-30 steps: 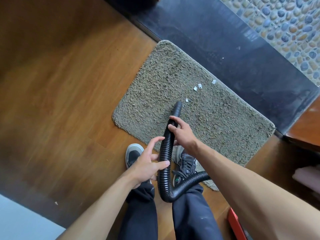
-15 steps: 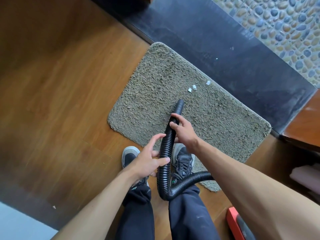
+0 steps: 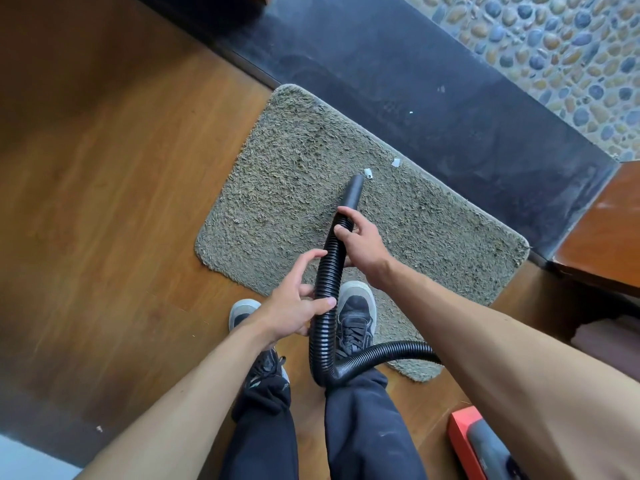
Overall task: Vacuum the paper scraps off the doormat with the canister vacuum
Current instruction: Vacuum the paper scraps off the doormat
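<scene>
A shaggy grey-green doormat lies on the wooden floor against a dark stone strip. Two white paper scraps remain on it: one scrap right at the hose tip, another scrap near the mat's far edge. The black ribbed vacuum hose curves up from between my legs, its smooth nozzle pointing at the near scrap. My right hand grips the hose just behind the nozzle. My left hand holds the hose lower down, thumb and fingers loosely around it.
My two shoes stand at the mat's near edge, one on it. A red and grey canister vacuum sits at the lower right. Dark stone strip and pebble paving lie beyond; a wooden step is at right.
The nozzle has moved forward across the mat to the scraps. Several small scraps seen earlier near the nozzle are gone; two remain. Both hands kept their hold.
</scene>
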